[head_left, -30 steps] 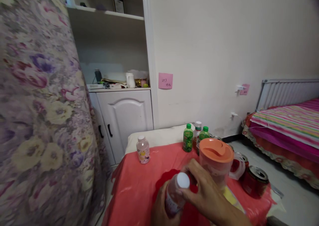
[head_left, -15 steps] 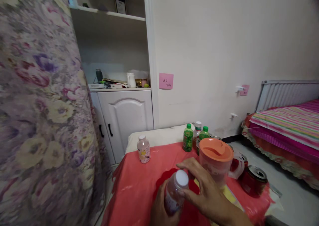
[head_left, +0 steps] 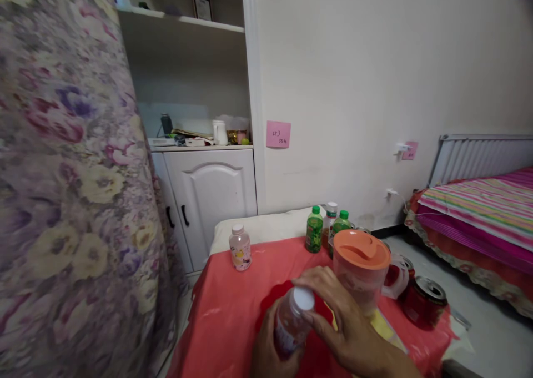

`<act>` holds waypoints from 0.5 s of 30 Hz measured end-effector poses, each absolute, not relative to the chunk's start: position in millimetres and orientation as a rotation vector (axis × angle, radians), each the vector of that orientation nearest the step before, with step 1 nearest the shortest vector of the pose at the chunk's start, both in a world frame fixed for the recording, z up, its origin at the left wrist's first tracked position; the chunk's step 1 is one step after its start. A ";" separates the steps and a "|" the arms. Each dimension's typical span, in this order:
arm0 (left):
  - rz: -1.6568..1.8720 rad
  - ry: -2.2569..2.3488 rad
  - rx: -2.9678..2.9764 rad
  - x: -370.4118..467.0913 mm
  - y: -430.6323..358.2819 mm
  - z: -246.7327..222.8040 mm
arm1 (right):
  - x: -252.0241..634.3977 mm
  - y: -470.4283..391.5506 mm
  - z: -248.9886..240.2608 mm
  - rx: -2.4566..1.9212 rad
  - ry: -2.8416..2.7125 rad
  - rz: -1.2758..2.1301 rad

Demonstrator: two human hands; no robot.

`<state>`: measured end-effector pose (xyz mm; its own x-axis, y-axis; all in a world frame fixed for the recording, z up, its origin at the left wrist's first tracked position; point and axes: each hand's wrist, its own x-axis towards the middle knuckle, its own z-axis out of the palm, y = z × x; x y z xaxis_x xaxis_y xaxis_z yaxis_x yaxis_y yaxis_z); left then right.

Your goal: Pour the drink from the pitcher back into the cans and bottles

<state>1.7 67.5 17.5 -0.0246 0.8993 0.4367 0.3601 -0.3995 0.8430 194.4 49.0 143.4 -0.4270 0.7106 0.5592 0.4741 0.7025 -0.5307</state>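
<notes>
My left hand [head_left: 272, 342] is wrapped round a clear plastic bottle [head_left: 286, 333] with a white cap [head_left: 303, 299], tilted slightly to the right. Curled about the cap is my right hand [head_left: 339, 317], its thumb at the near side and its fingers arched over the far side. A red scalloped dish [head_left: 272, 301] lies on the table behind the bottle and is partly hidden by my hands. Just right of my right hand stands a clear pitcher [head_left: 361, 278] with an orange lid. Another capped bottle with a patterned label [head_left: 240, 249] stands upright at the left.
A red cloth [head_left: 225, 317] covers the table. Green-capped bottles [head_left: 314, 231] and a white-capped bottle [head_left: 331, 211] stand at the back. Opened red cans [head_left: 425, 306] are at the right edge. Behind are a white cabinet [head_left: 212, 206] and a bed [head_left: 483, 206]; a floral curtain [head_left: 79, 189] hangs left.
My right hand's fingers have shifted slightly left and down round the cap, and the thumb lies closer against its edge. The bottle stays in my left hand.
</notes>
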 end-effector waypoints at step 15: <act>1.368 1.305 1.716 2.3 66.5 23.0 | 190.2 45.4 151.7 -0.851 -1.872 0.463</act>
